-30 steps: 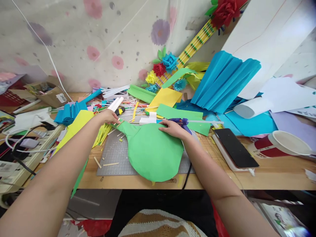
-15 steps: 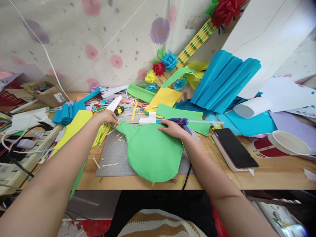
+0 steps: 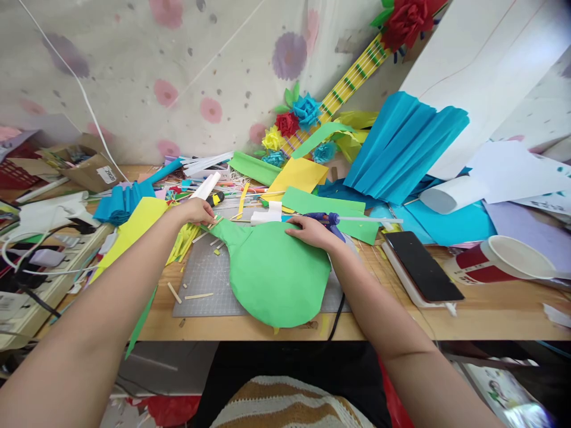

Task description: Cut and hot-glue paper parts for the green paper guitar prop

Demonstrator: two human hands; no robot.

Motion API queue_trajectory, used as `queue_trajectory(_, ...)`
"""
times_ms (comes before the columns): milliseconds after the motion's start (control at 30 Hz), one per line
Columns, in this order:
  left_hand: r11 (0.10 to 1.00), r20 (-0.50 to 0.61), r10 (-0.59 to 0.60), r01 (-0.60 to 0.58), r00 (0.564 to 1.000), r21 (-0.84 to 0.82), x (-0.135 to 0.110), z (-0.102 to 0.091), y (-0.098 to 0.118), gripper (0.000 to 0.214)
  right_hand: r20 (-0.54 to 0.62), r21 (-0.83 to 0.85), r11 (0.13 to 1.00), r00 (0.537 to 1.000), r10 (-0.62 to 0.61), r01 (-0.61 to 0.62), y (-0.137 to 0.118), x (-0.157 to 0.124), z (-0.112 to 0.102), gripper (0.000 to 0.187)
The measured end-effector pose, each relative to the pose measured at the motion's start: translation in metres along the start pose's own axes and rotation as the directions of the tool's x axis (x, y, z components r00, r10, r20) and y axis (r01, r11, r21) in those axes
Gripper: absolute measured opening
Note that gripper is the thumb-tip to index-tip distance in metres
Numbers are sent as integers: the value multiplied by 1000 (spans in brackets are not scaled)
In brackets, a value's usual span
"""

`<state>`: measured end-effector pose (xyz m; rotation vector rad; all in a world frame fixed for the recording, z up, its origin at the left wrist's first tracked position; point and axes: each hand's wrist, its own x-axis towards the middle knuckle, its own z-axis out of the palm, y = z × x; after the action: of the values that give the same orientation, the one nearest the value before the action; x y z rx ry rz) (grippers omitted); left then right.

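A rounded green paper shape (image 3: 276,273) with a narrow neck lies on a grey cutting mat (image 3: 205,285). My left hand (image 3: 196,210) rests at the tip of the neck, fingers curled and pinching the paper's end beside some thin wooden sticks. My right hand (image 3: 312,232) lies flat on the upper right edge of the green shape, fingers stretched toward the left. A blue glue gun (image 3: 328,220) sits just behind that hand.
A black phone on a white pad (image 3: 422,267) and a red paper cup on its side (image 3: 495,261) lie to the right. Blue pleated paper (image 3: 401,148), yellow and green sheets, paper flowers and a paper guitar crowd the back. Cables and a cardboard box (image 3: 84,166) fill the left.
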<state>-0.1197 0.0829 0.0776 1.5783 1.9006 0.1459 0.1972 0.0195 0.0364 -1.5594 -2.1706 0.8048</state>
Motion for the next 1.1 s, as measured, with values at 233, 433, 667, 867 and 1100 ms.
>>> queue_trajectory(233,971,-62,99,-83,993,225,-16,13,11,9,13,-29,998,998,56,-56,-6,2,0,50)
queue_trajectory(433,958,-238,174,-220,956,-184,-37,-9,9,11,95,378,914,988,123,-150,-18,-4,-10,37)
queue_trajectory(667,586,-668,256,-662,698,-468,-73,-58,9,13,-163,679,730,954,250,-75,-48,24,-24,31)
queue_trajectory(867,586,-490,222,-517,843,-624,-59,-2,5,18,-557,588,796,786,267,146,-56,97,-30,32)
queue_trajectory(1100,573,-287,182,-339,940,-746,-45,85,7,22,-506,553,829,823,257,81,-40,146,-19,39)
